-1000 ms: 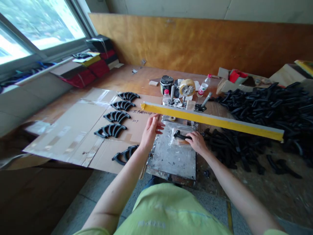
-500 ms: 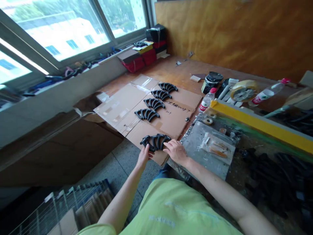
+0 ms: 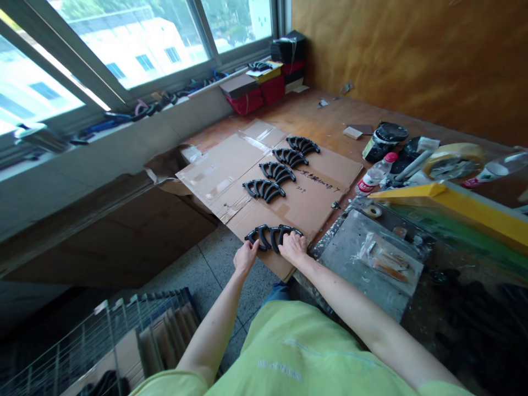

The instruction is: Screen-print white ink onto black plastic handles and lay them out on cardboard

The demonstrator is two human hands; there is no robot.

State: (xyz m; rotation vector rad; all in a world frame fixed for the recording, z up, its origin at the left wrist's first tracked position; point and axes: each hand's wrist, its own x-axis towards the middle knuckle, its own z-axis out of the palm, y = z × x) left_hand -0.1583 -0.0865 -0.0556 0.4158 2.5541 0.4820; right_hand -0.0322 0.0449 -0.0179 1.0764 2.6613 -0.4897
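Fingers of both hands curl onto a fan of black curved handles [image 3: 272,235] at the cardboard sheet's [image 3: 231,165] near edge; left hand [image 3: 246,256] grips one end; right hand [image 3: 293,247] the other.

A second ago my right hand [image 3: 293,247] was pinching a black handle on the metal plate [image 3: 355,269] and my left hand [image 3: 246,256] hovered open above that plate's left edge. Now both hands have crossed to the near edge of the cardboard sheet [image 3: 231,165]. Half a second ago they were just reaching the nearest fan of black curved handles [image 3: 270,235], fingers spread; now they have closed in, the left gripping the fan's left end, the right pressing down on its right end. My view has swung left as well, so the window fills more of it.
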